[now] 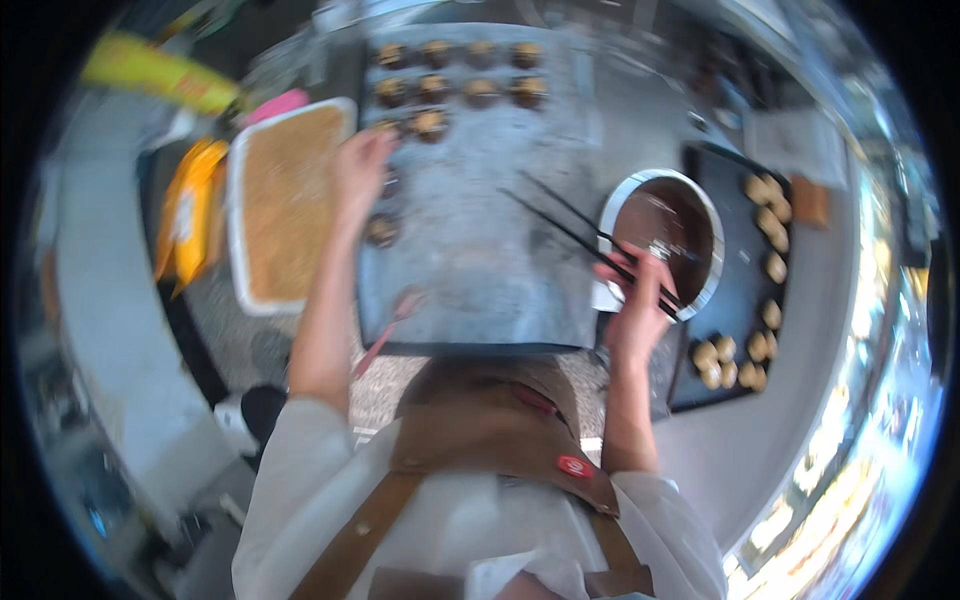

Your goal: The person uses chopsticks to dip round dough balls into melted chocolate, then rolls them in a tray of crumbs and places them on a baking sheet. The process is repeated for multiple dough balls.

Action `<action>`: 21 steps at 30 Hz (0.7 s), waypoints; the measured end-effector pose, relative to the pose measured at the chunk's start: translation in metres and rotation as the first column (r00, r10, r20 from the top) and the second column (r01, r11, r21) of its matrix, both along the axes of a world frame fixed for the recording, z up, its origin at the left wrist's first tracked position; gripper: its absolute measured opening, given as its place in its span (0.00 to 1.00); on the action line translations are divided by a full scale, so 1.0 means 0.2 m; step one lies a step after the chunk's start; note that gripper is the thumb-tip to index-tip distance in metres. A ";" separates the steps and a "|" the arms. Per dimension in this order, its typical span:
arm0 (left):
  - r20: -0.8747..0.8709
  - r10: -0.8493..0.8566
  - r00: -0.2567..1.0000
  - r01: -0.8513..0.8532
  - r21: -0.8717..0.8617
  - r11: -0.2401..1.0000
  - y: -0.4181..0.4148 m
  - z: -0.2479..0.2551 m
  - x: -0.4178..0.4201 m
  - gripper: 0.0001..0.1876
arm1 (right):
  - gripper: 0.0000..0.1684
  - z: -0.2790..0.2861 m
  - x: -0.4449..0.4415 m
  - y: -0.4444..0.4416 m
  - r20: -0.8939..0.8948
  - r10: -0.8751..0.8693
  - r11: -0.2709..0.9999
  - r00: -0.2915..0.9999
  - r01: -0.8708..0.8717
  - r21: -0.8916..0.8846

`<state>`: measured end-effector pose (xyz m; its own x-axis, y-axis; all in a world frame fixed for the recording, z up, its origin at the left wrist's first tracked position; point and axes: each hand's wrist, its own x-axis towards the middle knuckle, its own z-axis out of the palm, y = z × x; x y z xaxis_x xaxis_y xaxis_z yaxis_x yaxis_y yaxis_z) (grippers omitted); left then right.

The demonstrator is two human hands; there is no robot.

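My left hand [365,161] is over the left side of a lined tray [480,225], its fingertips at a chocolate-coated ball topped with crumbs; whether it pinches any crumbs cannot be told. Rows of such topped balls [430,125] fill the tray's far end. Nearer me on the left lies a coated ball [382,229] with little topping visible. My right hand [641,289] holds a pair of black chopsticks [574,234], tips pointing left above the tray. Under that hand stands a round metal bowl [718,247] of melted chocolate [664,217]. A pink utensil [390,326] rests at the tray's near left.
Left of the tray is a white tub [238,225] of tan crumbs [289,210], with an orange packet [191,214] and a yellow bag [161,75] beyond. On the right, a dark tray [724,300] bears several pale uncoated balls [776,267]. A brown block [810,202] sits beside it.
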<state>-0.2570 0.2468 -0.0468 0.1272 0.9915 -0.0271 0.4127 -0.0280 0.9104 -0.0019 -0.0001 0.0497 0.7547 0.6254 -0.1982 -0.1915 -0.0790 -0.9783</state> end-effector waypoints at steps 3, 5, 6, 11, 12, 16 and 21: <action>-0.070 0.035 0.997 -0.039 -0.059 0.997 -0.30 0.17 -0.07 0.20 | 0.22 0.01 0.07 -0.04 -0.110 -0.030 0.995 0.993 0.040 0.089; -0.038 -0.019 0.999 0.013 -0.158 0.987 -0.46 0.22 -0.12 0.20 | 0.21 0.03 0.10 -0.09 -0.206 -0.049 0.987 0.977 0.079 0.142; -0.041 -0.043 0.998 0.037 -0.132 0.991 -0.53 0.21 -0.14 0.21 | 0.21 0.05 0.12 -0.12 -0.221 -0.053 0.985 0.974 0.088 0.149; 0.072 -0.202 0.977 0.212 -0.191 0.958 -0.79 0.21 -0.15 0.23 | 0.20 0.09 0.24 -0.35 -0.388 -0.149 0.945 0.909 0.247 0.215; 0.081 -0.233 0.969 0.245 -0.212 0.946 -0.84 0.23 -0.14 0.24 | 0.20 0.09 0.29 -0.42 -0.408 -0.189 0.926 0.893 0.301 0.229; 0.141 -0.229 0.963 0.262 -0.294 0.919 -1.02 0.20 -0.13 0.25 | 0.21 0.03 0.52 -0.68 -0.335 -0.298 0.907 0.894 0.375 0.194; 0.038 -0.175 0.984 0.179 -0.274 0.945 -1.24 0.21 -0.05 0.27 | 0.20 -0.02 0.74 -0.81 -0.113 -0.355 0.926 0.928 0.365 0.092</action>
